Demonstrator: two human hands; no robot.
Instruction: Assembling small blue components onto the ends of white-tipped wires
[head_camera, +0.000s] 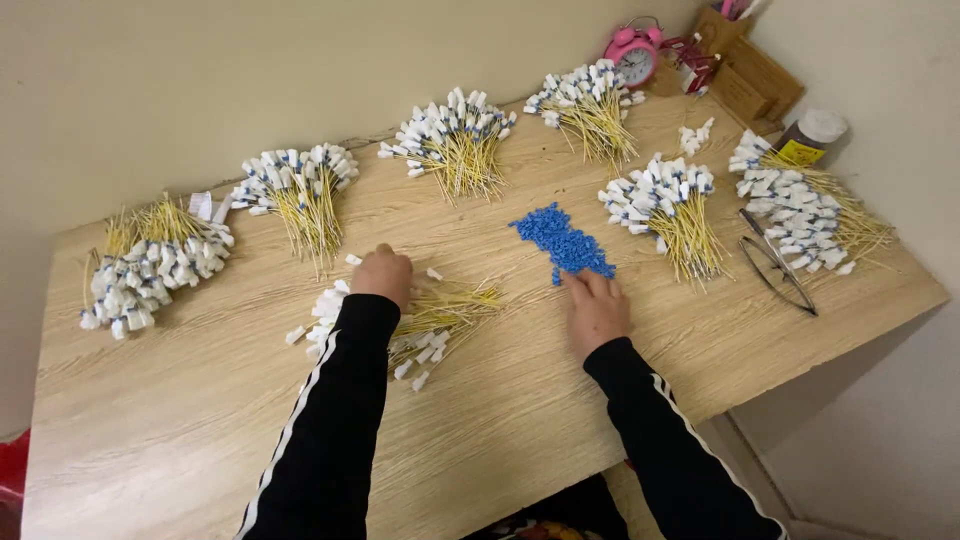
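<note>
My left hand (382, 274) rests with curled fingers on a loose bundle of thin yellow cables with white tagged ends (440, 318) near the middle of the wooden table (200, 420). My right hand (596, 308) lies flat, fingertips touching the near edge of a heap of small blue plastic pieces (562, 240). Whether either hand pinches anything is hidden. Both arms wear black sleeves with white stripes.
Several more fanned bundles of the yellow cables ring the table: far left (150, 262), back (300, 190), (455, 140), (590, 100), and right (670, 205), (805, 205). Metal scissors (775, 265) lie at the right edge. A pink alarm clock (634, 52) and a jar (812, 135) stand at the back corner.
</note>
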